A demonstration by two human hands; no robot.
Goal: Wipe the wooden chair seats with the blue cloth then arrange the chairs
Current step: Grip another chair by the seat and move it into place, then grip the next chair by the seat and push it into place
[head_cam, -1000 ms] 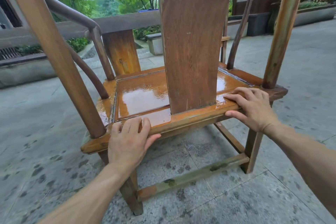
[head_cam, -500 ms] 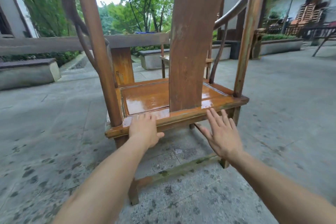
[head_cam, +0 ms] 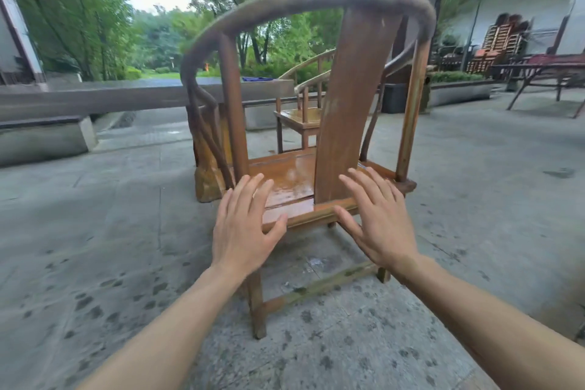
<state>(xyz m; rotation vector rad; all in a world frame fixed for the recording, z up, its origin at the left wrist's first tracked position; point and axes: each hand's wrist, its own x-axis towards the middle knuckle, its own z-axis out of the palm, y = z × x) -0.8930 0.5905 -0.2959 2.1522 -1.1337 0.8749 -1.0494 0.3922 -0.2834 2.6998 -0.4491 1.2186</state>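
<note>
Chair (head_cam: 316,149) stands on the stone floor (head_cam: 95,231), back turned to the viewer, and serves as the landmark. Far left of it and beyond runs a long counter (head_cam: 95,98); a blue cloth (head_cam: 257,79) lies on the counter's top, just behind the chair's left post, well apart from both hands. Left hand (head_cam: 243,231) hovers in front of the chair's rear seat rail, grip wide and holding nothing, fingers spread over the rail's left part; whether the palm touches wood is hard to say. Seat (head_cam: 285,180) shines wet between the posts. Right hand (head_cam: 380,225) hangs in front of the rail to the right of the back splat, grip wide and empty too. A second chair (head_cam: 304,111) shows through the frame, beyond the seat.

The step looks like arranging. To do it well, I would take the rail with both hands evenly either side of the splat, lift slightly rather than drag across the rough paving, and set all four legs down square to the counter.

Front legs and the seat's front edge are hidden by the back and the hands. The curved top rail is blurred. Stacked furniture far right of the chair is too small to make out.
</note>
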